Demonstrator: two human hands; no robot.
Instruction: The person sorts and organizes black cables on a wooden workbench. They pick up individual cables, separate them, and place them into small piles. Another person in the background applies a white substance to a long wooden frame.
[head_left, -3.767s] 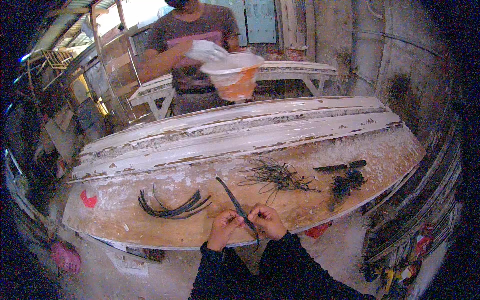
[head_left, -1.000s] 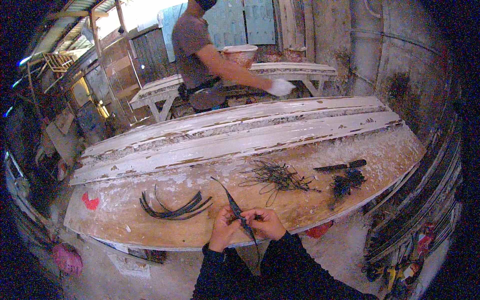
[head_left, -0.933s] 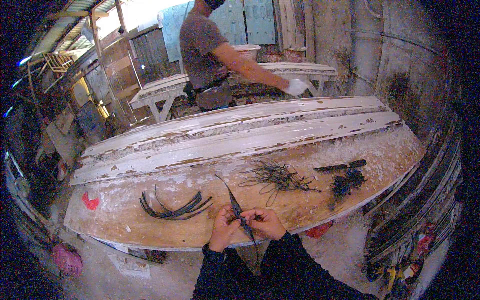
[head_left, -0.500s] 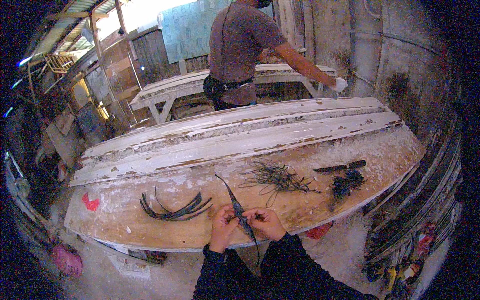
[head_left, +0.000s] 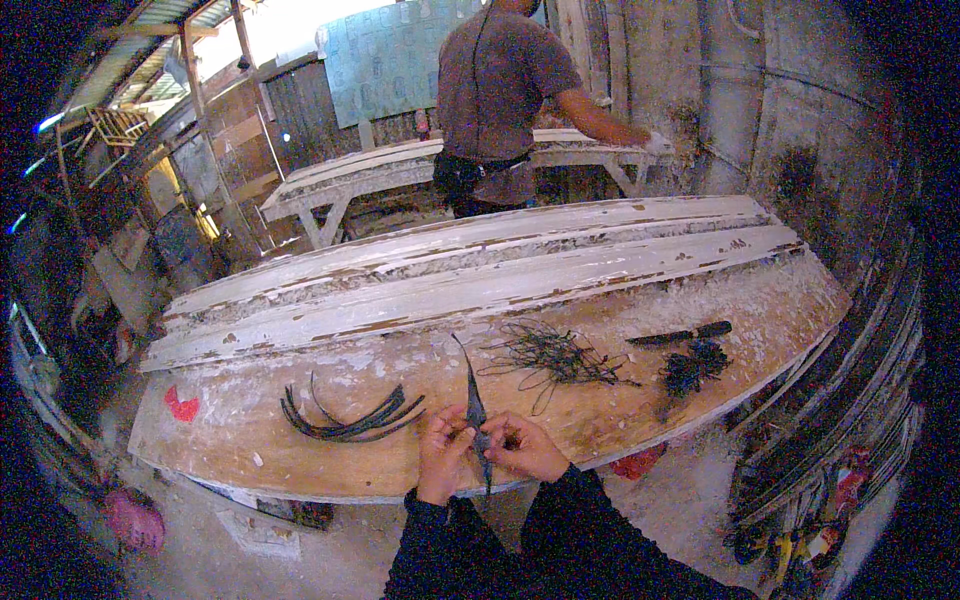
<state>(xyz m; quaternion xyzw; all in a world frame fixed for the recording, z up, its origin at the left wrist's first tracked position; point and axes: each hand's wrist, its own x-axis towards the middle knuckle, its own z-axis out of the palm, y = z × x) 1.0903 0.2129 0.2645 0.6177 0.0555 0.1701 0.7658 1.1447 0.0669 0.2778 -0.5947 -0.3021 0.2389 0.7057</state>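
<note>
Close to the near edge of the worktable (head_left: 590,415), my left hand (head_left: 442,452) and my right hand (head_left: 528,448) meet around a dark strip (head_left: 474,392), wide in the middle with tapered ends. Both hands pinch its wide middle between thumbs and fingers; its thin tip points away from me. Fingers partly hide the lower half. Left of my hands lies a curved bunch of black strips (head_left: 352,430). Beyond my right hand is a tangle of thin dark cord (head_left: 552,355). Farther right rest a black-handled knife (head_left: 682,333) and a dark knotted bundle (head_left: 694,366).
A red scrap (head_left: 181,404) sits at the table's left end. Whitish planks (head_left: 480,272) run along its far half. Behind it, another person (head_left: 505,90) stands by a second bench (head_left: 350,170). A pink object (head_left: 134,522) is on the floor at lower left.
The dark strip has turned more upright, its far tip swinging right and its lower end drawing up. My hands stay pinched on it. The other person has shifted right.
</note>
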